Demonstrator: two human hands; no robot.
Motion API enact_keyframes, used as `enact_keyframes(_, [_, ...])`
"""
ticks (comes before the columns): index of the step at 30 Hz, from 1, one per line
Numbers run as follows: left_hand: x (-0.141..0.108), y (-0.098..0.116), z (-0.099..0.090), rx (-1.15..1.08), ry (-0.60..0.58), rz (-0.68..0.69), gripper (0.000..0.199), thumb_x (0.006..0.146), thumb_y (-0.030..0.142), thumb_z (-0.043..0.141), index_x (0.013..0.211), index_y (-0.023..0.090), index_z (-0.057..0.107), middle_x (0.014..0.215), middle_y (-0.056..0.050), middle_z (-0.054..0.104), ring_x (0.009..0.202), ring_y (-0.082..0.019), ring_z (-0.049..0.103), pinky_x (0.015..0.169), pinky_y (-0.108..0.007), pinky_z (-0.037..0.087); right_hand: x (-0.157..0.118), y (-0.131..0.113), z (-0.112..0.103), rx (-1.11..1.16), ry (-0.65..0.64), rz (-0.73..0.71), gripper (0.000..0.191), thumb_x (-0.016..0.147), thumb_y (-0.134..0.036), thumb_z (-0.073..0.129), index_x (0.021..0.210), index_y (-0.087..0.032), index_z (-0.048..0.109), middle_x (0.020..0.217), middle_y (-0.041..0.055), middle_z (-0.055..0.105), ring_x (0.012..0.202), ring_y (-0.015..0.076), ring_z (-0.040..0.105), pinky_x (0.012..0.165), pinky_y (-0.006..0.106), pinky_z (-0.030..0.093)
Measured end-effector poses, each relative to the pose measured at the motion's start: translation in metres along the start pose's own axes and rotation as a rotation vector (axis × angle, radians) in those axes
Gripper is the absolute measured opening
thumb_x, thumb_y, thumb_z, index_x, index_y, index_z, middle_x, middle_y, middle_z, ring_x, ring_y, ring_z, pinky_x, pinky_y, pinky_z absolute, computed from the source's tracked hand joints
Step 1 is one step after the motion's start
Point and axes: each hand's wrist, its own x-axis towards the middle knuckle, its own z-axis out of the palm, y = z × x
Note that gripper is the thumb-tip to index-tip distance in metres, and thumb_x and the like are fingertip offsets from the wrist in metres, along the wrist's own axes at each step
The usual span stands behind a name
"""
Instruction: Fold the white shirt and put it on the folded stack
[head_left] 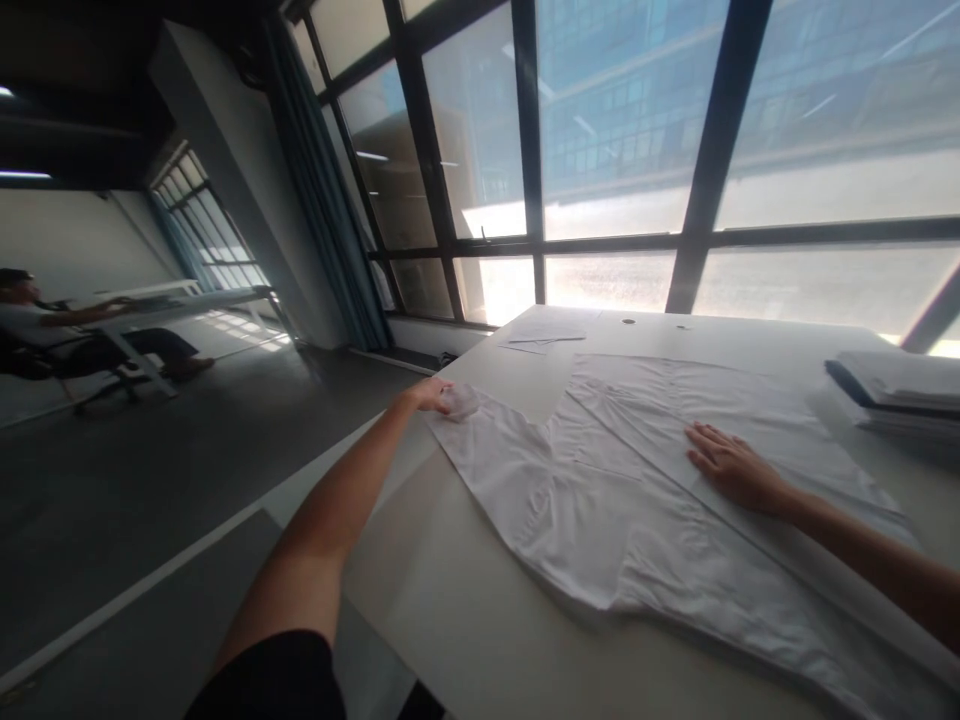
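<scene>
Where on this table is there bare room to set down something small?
Tabletop shows bare between the left forearm and the white cloth; a narrower, mostly bare strip lies beyond the cloth, right of the loose papers. It is crowded around the right hand and the right-side stack.

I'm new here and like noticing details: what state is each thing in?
Garment: spread out, creased
Left hand: gripping the garment's bunched end
Right hand: open, palm down on the garment
Papers: lying loose
Stack: piled up
Curtain: gathered in folds
Person: seated
</scene>
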Motion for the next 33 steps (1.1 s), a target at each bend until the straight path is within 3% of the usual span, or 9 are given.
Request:
enact_keyframes(4, [-0.003, 0.013, -0.017, -0.153, 0.077, -0.048, 0.018, 0.06, 0.024, 0.081, 0.071, 0.015, 0.071, 0.074, -0.005, 0.072, 0.079, -0.025, 0.068, 0.07, -0.028, 0.051, 0.004, -0.018, -0.011, 0.07, 0.134, -0.051, 0.052, 0.097, -0.04, 0.044, 0.139, -0.016, 0.065, 0.157, 0.0187, 0.05, 0.15, 0.0349, 0.041, 0.12, 0.06, 0.035])
enact_keyframes(8, [-0.009, 0.056, -0.039, -0.373, 0.183, 0.013, 0.017, 0.074, 0.029, 0.073, 0.077, 0.013, 0.07, 0.076, -0.006, 0.071, 0.072, -0.021, 0.066, 0.059, -0.025, 0.048, 0.012, -0.078, -0.036, 0.374, 0.253, -0.175, 0.04, 0.094, -0.044, 0.053, 0.117, -0.021, 0.077, 0.133, 0.0153, 0.07, 0.127, 0.0337, 0.064, 0.112, 0.054, 0.048])
enact_keyframes(12, [-0.015, 0.136, -0.043, -0.631, 0.19, 0.13, 0.028, 0.09, 0.039, 0.065, 0.099, 0.012, 0.071, 0.089, -0.011, 0.074, 0.076, -0.02, 0.068, 0.059, -0.024, 0.054, 0.023, -0.15, -0.07, 0.858, 0.142, -0.155, 0.046, 0.091, -0.06, 0.061, 0.111, -0.022, 0.077, 0.115, 0.0133, 0.076, 0.103, 0.0322, 0.073, 0.088, 0.05, 0.062])
enact_keyframes(16, [-0.025, 0.236, -0.021, -1.008, -0.008, 0.283, 0.035, 0.088, 0.042, 0.074, 0.104, 0.011, 0.069, 0.092, -0.014, 0.074, 0.08, -0.023, 0.072, 0.067, -0.033, 0.062, 0.024, -0.191, -0.113, 1.307, 0.057, -0.079, 0.064, 0.088, -0.07, 0.066, 0.135, -0.026, 0.065, 0.133, 0.0118, 0.07, 0.106, 0.0294, 0.073, 0.085, 0.045, 0.062])
enact_keyframes(18, [-0.03, 0.28, -0.002, -1.108, -0.202, 0.433, 0.033, 0.09, 0.038, 0.075, 0.108, 0.011, 0.069, 0.095, -0.015, 0.075, 0.084, -0.024, 0.074, 0.078, -0.04, 0.064, 0.02, -0.192, -0.13, 1.446, 0.04, -0.068, 0.063, 0.09, -0.071, 0.063, 0.139, -0.031, 0.061, 0.134, 0.0078, 0.069, 0.109, 0.0268, 0.071, 0.084, 0.04, 0.062])
enact_keyframes(22, [-0.028, 0.336, 0.042, -1.19, -0.497, 0.675, 0.033, 0.085, 0.023, 0.078, 0.116, 0.014, 0.07, 0.102, -0.011, 0.074, 0.098, -0.024, 0.074, 0.103, -0.051, 0.054, 0.011, -0.165, -0.142, 1.501, 0.106, 0.06, 0.053, 0.084, -0.066, 0.074, 0.114, -0.023, 0.069, 0.099, 0.0053, 0.075, 0.086, 0.0224, 0.072, 0.069, 0.03, 0.06])
enact_keyframes(27, [-0.009, 0.357, 0.072, -1.293, -0.785, 0.761, 0.053, 0.07, 0.002, 0.072, 0.121, 0.015, 0.069, 0.122, -0.015, 0.071, 0.114, -0.023, 0.07, 0.115, -0.045, 0.044, -0.003, -0.125, -0.135, 1.481, 0.093, 0.1, 0.059, 0.073, -0.056, 0.088, 0.115, -0.019, 0.069, 0.104, 0.0077, 0.075, 0.09, 0.0223, 0.072, 0.074, 0.029, 0.06])
enact_keyframes(30, [-0.003, 0.361, 0.07, -1.338, -0.874, 0.802, 0.063, 0.062, -0.003, 0.063, 0.122, 0.015, 0.07, 0.127, -0.012, 0.07, 0.118, -0.022, 0.069, 0.117, -0.042, 0.044, -0.006, -0.112, -0.13, 1.431, 0.087, 0.057, 0.067, 0.067, -0.048, 0.095, 0.121, -0.02, 0.067, 0.111, 0.0091, 0.075, 0.098, 0.0251, 0.073, 0.084, 0.035, 0.061])
enact_keyframes(33, [-0.001, 0.362, 0.059, -1.276, -0.909, 0.8, 0.068, 0.064, -0.003, 0.063, 0.13, 0.015, 0.068, 0.138, -0.012, 0.066, 0.121, -0.023, 0.068, 0.117, -0.043, 0.045, 0.001, -0.099, -0.124, 1.391, 0.215, 0.146, 0.054, 0.068, -0.046, 0.093, 0.108, -0.017, 0.071, 0.096, 0.0075, 0.077, 0.087, 0.0247, 0.073, 0.078, 0.036, 0.063])
